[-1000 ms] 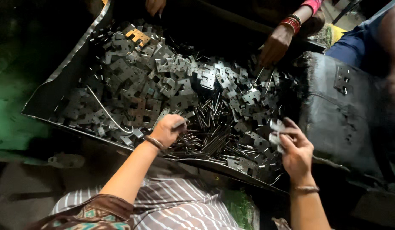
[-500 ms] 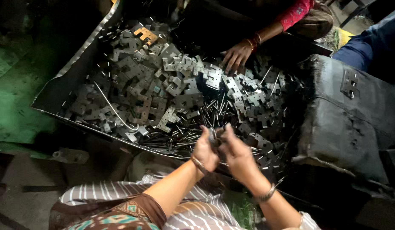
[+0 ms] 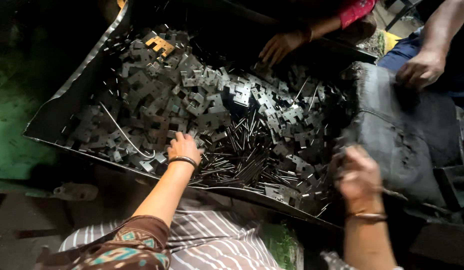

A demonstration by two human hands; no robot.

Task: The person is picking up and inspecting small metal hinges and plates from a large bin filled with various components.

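Head view:
- Landmark: the metal tray point(image 3: 67, 107), a dark sheet trough heaped with small parts.
- Left hand point(image 3: 183, 148) rests palm-down in the tray's near-centre, fingers curled into the stamped metal brackets point(image 3: 212, 95); whether it grips a piece cannot be told.
- Right hand point(image 3: 360, 176) hangs over the tray's near right corner, blurred; open or closed cannot be told.
- Thin metal pins point(image 3: 242, 160) lie loose just right of the left hand, towards the tray's middle.
- Judgement: picking goes best by lifting one bracket by its flat edge, clear of tangled pins; sharp stamped edges call for care.
- Co-worker's hand point(image 3: 279, 46) touches brackets at the tray's far rim; another hand point(image 3: 421, 69) rests on the black block point(image 3: 407, 125) right of the tray.
- Packages, labels, signs: none visible. One orange-tinted bracket point(image 3: 160, 45) lies at the far left of the heap.
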